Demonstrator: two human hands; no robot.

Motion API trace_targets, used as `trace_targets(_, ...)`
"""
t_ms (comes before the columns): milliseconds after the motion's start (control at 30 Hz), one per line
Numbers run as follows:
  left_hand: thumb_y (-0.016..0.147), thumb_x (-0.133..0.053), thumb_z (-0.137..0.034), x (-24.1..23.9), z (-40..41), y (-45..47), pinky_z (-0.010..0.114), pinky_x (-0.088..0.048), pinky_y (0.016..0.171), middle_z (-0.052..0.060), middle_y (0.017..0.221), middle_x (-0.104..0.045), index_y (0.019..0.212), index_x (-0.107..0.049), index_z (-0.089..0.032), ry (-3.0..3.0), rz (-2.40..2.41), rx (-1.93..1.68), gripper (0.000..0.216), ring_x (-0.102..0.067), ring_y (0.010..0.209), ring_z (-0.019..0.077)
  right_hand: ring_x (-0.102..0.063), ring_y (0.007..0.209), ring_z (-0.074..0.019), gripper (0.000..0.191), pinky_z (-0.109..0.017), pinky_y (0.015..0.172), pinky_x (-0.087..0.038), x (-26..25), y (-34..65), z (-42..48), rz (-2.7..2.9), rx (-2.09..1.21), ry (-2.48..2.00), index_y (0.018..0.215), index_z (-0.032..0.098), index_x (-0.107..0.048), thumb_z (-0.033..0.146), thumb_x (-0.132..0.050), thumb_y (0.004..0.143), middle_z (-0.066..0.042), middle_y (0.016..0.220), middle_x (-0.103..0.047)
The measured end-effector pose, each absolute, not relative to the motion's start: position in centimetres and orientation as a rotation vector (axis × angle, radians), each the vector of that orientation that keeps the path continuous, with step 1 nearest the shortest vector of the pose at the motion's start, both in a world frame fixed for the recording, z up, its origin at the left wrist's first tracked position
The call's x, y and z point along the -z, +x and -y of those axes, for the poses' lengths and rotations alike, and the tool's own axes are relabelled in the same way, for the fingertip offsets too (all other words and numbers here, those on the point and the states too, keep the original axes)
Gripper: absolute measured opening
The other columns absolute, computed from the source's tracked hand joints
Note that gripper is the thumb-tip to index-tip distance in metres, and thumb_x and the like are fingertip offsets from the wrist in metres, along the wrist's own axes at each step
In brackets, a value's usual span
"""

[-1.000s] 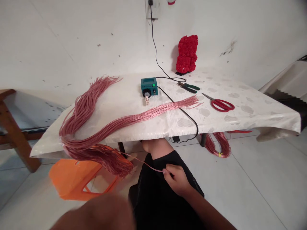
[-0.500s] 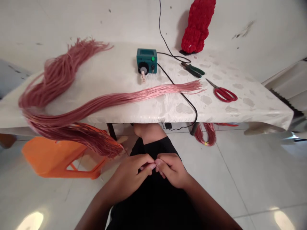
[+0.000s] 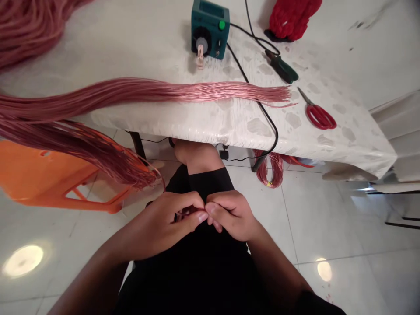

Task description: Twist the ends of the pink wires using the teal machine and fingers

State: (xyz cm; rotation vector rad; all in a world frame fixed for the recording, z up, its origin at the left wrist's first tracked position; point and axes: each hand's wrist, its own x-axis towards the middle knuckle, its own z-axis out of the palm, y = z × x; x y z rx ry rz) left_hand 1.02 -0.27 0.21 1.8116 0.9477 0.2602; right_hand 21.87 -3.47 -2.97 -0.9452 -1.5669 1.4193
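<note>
My left hand [image 3: 164, 223] and my right hand [image 3: 229, 214] meet above my black-clad lap, fingertips pinching a thin pink wire [image 3: 187, 213] between them. That wire appears to run from the hanging ends of a long bundle of pink enamelled wire [image 3: 164, 92], which lies across the white table [image 3: 98, 52]. The bundle droops over the table edge at the left, its loose strands [image 3: 98, 157] hanging above an orange plastic stool [image 3: 42, 183]. Most of the pinched wire is hidden by my fingers.
A teal box with a dial [image 3: 210, 28] stands on the table, with green-handled pliers [image 3: 281, 66], red-handled scissors [image 3: 317, 116] and a red knitted object [image 3: 292, 17] beyond. A black cable [image 3: 269, 122] hangs over the edge. A pink wire coil [image 3: 272, 168] lies beneath.
My view has tipped lower, so the table sits higher in the picture. A second ago my right hand held the wire alone; now both hands are together on it.
</note>
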Motion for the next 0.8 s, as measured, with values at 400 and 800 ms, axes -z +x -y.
trace_targets(400, 0.097, -0.057, -0.025, 0.3, 0.7, 1.9, 0.019, -0.045, 0.061, -0.008, 0.068, -0.068, 0.084, -0.070, -0.024, 1.779, -1.053, -0.532, 0.019, -0.062, 0.062, 0.0069, -0.053, 0.056, -0.0090, 0.034, -0.024, 0.057, -0.043, 3.2, 22.2, 3.6, 1.573, -1.169, -1.015, 0.073, 0.018, -0.065, 0.028, -0.056, 0.104, 0.003, 0.061, -0.056)
trace_targets(800, 0.097, -0.056, -0.027, 0.7, 1.1, 1.5, 0.020, -0.044, 0.060, -0.007, 0.066, -0.066, 0.083, -0.069, -0.023, 1.813, -1.047, -0.595, 0.019, -0.061, 0.061, 0.0082, -0.061, 0.070, -0.0105, 0.009, -0.027, 0.065, -0.049, 2.8, 22.9, 3.8, 1.512, -1.150, -0.996, 0.106, 0.023, -0.069, 0.023, -0.068, 0.098, 0.000, 0.088, -0.065)
